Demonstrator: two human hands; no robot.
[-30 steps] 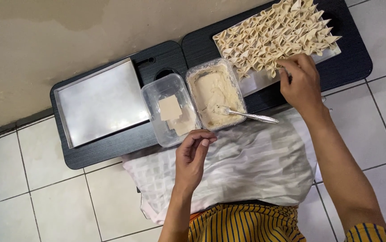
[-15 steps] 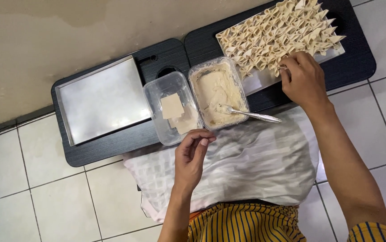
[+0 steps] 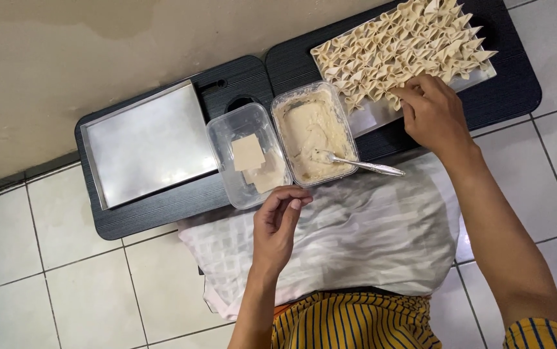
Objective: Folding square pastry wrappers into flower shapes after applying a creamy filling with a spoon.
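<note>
Since before, right hand (image 3: 435,115) shifted along the dumplings' (image 3: 402,46) near edge, pinching one; left hand (image 3: 279,223) loosely curled, empty.

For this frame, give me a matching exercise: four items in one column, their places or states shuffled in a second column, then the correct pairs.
Things:
1. spoon
2. square wrappers
3. steel tray
4. folded dumplings

Places or states:
A. bare, at the far left of the black board
B. packed in rows on the tray under the right hand
C. bowl end in the beige filling, handle over the tub's rim
D. stacked in the clear tub just above the left hand

Pairs: 1-C, 2-D, 3-A, 4-B
</note>
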